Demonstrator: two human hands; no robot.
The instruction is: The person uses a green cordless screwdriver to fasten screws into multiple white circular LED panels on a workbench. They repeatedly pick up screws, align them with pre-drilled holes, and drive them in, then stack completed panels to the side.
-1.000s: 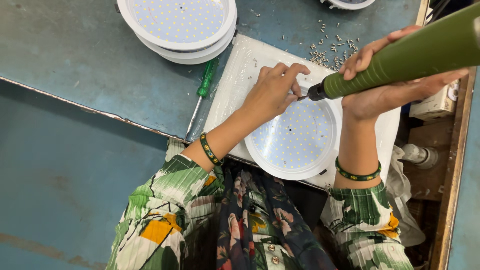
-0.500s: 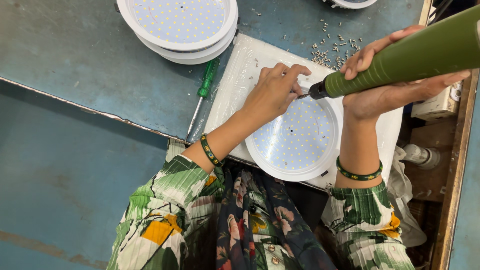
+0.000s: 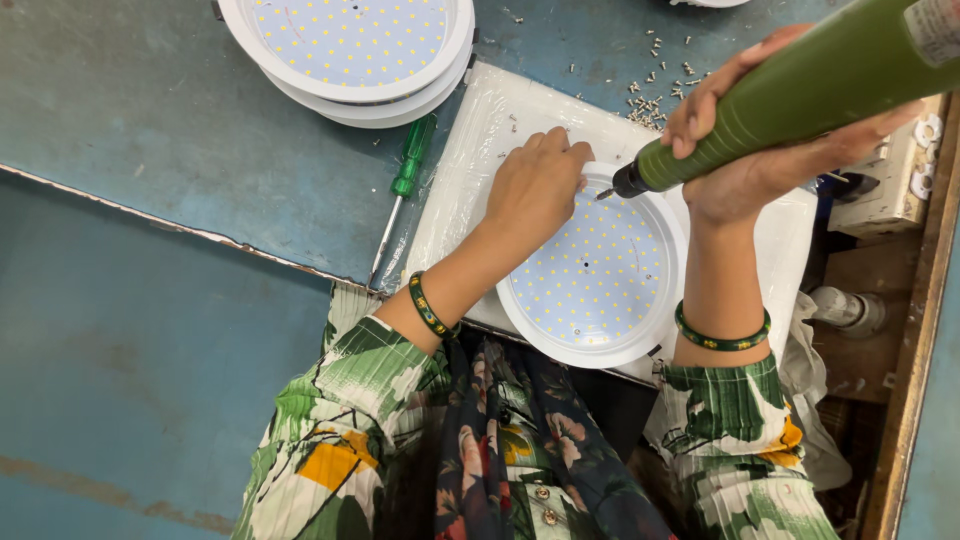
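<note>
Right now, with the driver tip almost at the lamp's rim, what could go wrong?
1. The left hand pinches right beside the tip of the green power screwdriver; a slip could catch the fingertips.
2. The round LED lamp overhangs the table edge on its white board; pressure might tip it.
3. The loose screws could scatter if brushed.

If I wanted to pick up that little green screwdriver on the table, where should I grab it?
Grab the green screwdriver by its fat green handle, which points away from the person toward the stacked round light panels. Come from above, fingers on either long side. It lies flat on the blue table, and the metal shaft is thin and probably slippery.
</note>
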